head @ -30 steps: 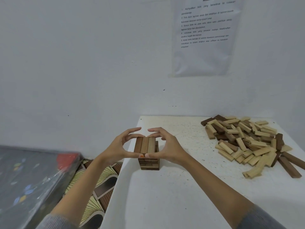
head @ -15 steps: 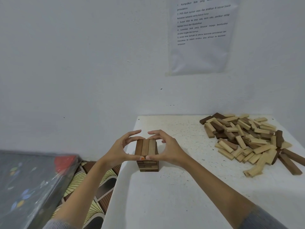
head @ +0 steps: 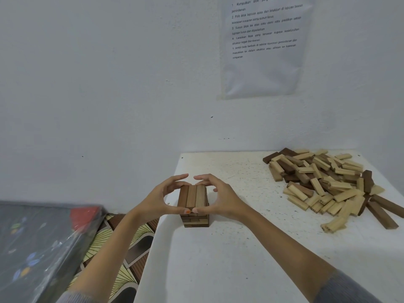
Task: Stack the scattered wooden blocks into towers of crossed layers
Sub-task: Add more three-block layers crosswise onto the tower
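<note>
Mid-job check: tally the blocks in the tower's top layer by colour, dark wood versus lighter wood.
Dark brown block: 1
Lighter tan blocks: 2
Total on top of the tower: 3

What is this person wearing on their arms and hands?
A grey left sleeve and grey right sleeve show at the bottom edge; the forearms are uncovered. The left hand has an orange-painted thumbnail. The right hand shows no ring, watch or glove.
</note>
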{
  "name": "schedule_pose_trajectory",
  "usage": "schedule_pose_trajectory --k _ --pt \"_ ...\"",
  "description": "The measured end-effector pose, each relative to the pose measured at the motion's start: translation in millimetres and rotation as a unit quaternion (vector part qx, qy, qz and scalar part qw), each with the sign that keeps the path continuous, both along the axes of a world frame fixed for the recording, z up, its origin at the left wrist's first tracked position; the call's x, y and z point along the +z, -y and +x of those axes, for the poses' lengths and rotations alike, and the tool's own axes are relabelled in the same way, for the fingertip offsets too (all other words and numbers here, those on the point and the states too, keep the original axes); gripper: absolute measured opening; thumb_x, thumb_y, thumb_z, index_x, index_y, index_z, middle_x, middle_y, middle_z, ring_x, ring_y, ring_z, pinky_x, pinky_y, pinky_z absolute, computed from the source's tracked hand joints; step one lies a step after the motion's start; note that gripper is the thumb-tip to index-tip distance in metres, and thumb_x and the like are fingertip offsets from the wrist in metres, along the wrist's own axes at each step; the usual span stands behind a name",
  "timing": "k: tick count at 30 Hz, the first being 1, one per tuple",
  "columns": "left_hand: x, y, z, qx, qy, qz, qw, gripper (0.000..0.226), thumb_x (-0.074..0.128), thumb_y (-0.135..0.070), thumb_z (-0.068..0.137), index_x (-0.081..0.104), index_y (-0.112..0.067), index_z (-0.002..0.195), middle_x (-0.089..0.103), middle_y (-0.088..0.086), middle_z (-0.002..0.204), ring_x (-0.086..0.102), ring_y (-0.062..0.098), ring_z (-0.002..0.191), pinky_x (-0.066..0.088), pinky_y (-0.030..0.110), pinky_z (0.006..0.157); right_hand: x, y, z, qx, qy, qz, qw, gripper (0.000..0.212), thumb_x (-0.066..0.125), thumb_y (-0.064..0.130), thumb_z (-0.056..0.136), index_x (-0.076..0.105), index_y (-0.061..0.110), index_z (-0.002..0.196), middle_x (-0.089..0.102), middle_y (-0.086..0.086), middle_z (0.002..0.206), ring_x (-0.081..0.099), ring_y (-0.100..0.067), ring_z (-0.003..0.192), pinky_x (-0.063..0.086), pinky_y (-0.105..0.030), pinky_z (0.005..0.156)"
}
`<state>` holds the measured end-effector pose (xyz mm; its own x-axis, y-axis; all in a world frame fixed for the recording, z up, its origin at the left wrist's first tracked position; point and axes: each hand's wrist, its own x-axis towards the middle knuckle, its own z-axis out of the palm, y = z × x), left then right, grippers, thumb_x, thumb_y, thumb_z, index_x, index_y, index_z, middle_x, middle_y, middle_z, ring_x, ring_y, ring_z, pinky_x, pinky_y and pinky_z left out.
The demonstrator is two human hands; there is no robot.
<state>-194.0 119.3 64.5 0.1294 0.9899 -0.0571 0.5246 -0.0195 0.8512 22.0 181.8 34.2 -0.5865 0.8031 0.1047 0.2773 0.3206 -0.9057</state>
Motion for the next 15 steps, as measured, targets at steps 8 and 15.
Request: schedule_pose_trajectory --k 8,15 --pt "-1.9 -7.2 -2.9 -0.016 -0.029 0.000 0.999 0.084 0.088 -0.016 0.068 0.045 -0.035 0.138 0.063 -0.015 0.122 0.052 0.008 0.124 0.037 0.019 0.105 1.0 -2.4 -1.0 0.006 0.024 0.018 1.000 0.080 0.089 0.032 0.063 0.047 0.040 0.131 0.057 0.015 0.123 0.045 -0.002 0.122 0.035 -0.024 0.099" --pt "-1.2 -11.8 -4.9 -0.020 -0.042 0.001 0.999 0.084 0.089 -0.015 0.066 0.047 -0.035 0.137 0.063 -0.014 0.121 0.053 0.008 0.121 0.039 0.024 0.104 -0.6 -2.3 -2.9 0.005 0.025 0.020 0.999 0.080 0.089 0.032 0.063 0.047 0.040 0.131 0.057 0.012 0.124 0.046 -0.003 0.121 0.037 -0.025 0.097"
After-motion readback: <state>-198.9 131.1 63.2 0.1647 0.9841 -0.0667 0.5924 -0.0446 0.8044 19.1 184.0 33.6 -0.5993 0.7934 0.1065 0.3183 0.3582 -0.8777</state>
